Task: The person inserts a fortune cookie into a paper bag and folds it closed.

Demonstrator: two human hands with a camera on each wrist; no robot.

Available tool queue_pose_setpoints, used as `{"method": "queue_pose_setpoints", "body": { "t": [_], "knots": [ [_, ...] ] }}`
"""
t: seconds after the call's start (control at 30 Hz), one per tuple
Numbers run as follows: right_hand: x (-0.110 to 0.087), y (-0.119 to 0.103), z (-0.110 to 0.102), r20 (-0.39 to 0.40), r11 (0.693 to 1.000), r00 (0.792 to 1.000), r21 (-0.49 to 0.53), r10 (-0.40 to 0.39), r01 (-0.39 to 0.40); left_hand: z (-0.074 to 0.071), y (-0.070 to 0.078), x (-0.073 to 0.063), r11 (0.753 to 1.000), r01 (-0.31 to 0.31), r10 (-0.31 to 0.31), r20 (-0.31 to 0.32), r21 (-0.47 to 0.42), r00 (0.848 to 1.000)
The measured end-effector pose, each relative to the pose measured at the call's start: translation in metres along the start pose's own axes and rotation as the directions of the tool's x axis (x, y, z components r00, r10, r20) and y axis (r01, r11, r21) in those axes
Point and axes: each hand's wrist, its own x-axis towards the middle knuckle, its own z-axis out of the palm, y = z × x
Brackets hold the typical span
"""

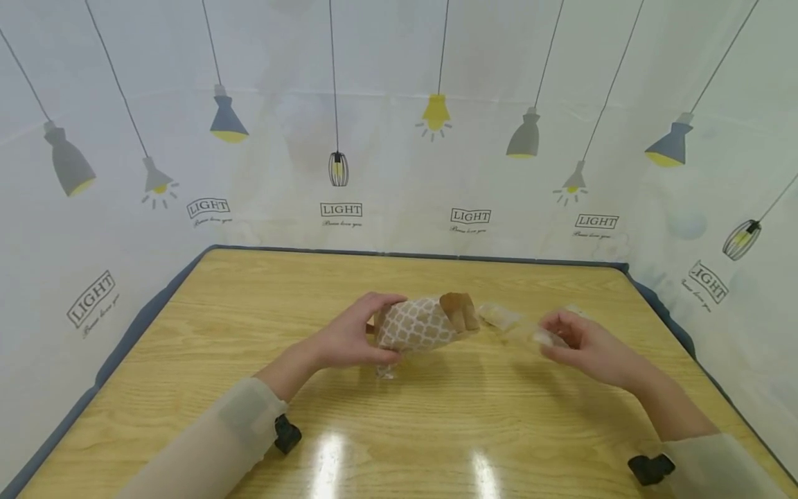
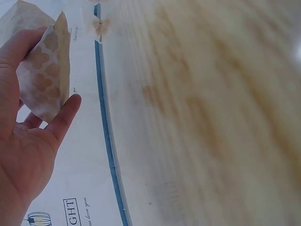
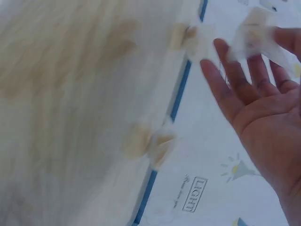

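Note:
A brown paper bag with a white lattice pattern (image 1: 416, 324) lies on its side above the table, its folded-open mouth facing right. My left hand (image 1: 346, 336) grips it at the closed end, thumb on the near side and fingers on the far side. In the left wrist view the patterned paper (image 2: 44, 75) sits between thumb and fingers. Off to the right, my right hand (image 1: 592, 348) pinches a small clear wrapped packet (image 3: 255, 35); its contents are blurred. Between the hands, close to the bag's mouth, is another clear packet (image 1: 501, 317).
One more clear packet (image 1: 385, 371) lies just below the bag. Behind the right hand, a further packet (image 1: 575, 310) is partly hidden. The wooden table (image 1: 262, 291) has a dark blue edge, and a pale printed curtain (image 1: 399, 152) surrounds it.

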Motion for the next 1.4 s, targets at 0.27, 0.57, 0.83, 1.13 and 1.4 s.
{"method": "queue_pose_setpoints", "body": {
  "t": [0.27,0.57,0.83,1.13,1.4],
  "knots": [
    [0.009,-0.039,0.009,-0.183,0.975,0.962,0.061,-0.201,0.216,-0.001,0.0,-0.001,1.0,-0.001,0.001,-0.003,0.009,1.0],
    [0.022,-0.064,0.022,-0.333,0.981,0.933,0.085,-0.139,0.176,0.001,-0.001,0.0,1.0,-0.004,0.004,0.001,0.004,1.0],
    [0.029,-0.069,0.026,-0.184,0.949,0.973,0.254,-0.14,0.185,0.002,-0.001,0.0,1.0,-0.002,0.002,0.0,0.005,1.0],
    [0.04,-0.077,0.038,-0.232,0.974,0.971,0.2,-0.055,0.103,0.004,0.001,0.002,1.0,-0.003,0.002,-0.02,-0.019,1.0],
    [0.052,-0.079,0.046,-0.296,0.993,0.949,-0.078,-0.108,0.089,0.007,0.004,0.004,1.0,0.006,-0.006,-0.029,-0.028,1.0]
  ]
}}
